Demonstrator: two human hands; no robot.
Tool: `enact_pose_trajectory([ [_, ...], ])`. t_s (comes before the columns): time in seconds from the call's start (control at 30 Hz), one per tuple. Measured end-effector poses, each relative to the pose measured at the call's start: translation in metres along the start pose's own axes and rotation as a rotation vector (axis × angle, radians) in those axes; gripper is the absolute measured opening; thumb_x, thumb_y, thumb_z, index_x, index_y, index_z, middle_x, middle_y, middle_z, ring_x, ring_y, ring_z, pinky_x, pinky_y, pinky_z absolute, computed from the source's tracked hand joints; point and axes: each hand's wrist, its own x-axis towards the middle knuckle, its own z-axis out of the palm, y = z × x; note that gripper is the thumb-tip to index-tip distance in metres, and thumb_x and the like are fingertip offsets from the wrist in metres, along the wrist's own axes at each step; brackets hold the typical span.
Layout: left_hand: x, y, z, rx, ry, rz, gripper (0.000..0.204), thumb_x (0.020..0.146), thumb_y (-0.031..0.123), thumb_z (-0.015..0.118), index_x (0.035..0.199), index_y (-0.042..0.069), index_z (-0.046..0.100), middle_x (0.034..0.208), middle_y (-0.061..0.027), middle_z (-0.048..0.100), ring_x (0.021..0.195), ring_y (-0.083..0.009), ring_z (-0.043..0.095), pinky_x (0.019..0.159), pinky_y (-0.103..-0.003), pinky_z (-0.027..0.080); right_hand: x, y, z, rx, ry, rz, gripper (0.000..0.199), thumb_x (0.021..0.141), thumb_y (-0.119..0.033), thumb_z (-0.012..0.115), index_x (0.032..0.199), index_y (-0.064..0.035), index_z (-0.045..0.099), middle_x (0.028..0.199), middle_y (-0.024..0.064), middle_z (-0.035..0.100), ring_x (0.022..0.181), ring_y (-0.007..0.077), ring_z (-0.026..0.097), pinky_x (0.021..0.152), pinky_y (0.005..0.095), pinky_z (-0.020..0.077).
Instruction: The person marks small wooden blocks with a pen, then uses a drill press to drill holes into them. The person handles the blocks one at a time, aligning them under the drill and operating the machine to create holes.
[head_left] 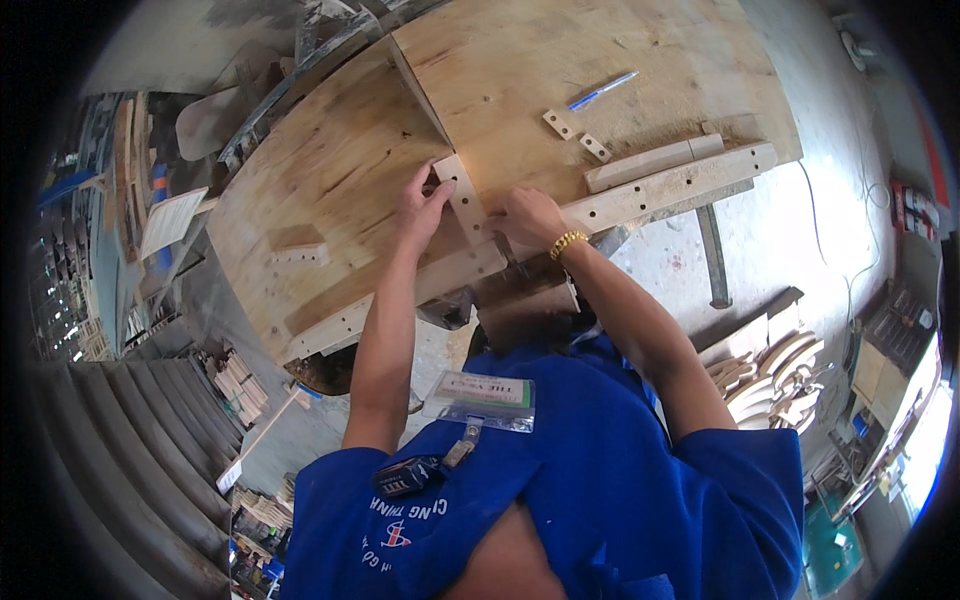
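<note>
Both hands, left hand (425, 200) and right hand (528, 218), pinch the small drilled wooden block (463, 196) near the plywood workbench's (330, 190) front edge; keeping it square matters.

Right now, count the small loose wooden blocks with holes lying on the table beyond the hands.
2. One small block lies just below the blue pen; the other block lies right of it, near the long wooden strip. Others may be hidden under the hands.

Plywood workbench top (330, 190), dusty. Drilled wood block (463, 197) lies between the fingers of both hands. Beyond the fingers: blue pen (603, 91), two small drilled blocks (577, 135), long drilled rail (670, 183). Left of the fingers: notched wood piece (298, 245)
</note>
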Motion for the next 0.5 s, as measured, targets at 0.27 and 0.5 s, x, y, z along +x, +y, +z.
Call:
enact_pose_trajectory([
  [0.27,0.002,-0.012,-0.011,0.215,0.016,0.031,0.055,0.084,0.021,0.061,0.129,-0.005,0.043,0.113,-0.0121,0.06,0.1,-0.018,0.056,0.088,-0.031,0.043,-0.001,-0.004,0.003,-0.033,0.03,-0.025,0.022,0.075,-0.035,0.065,0.083,-0.0164,0.072,0.076,0.0151,0.066,0.072,0.0336,0.064,0.069,0.043,0.0506],
  [0.5,0.002,-0.02,-0.013,0.189,0.043,0.004,0.06,0.078,0.023,0.066,0.128,-0.003,0.045,0.121,-0.0237,0.054,0.114,-0.0338,0.052,0.096,-0.038,0.04,-0.022,-0.005,-0.006,-0.041,0.219,-0.208,0.021,0.08,-0.025,0.061,0.092,-0.0096,0.067,0.081,0.014,0.065,0.077,0.033,0.061,0.076,0.0406,0.0455],
])
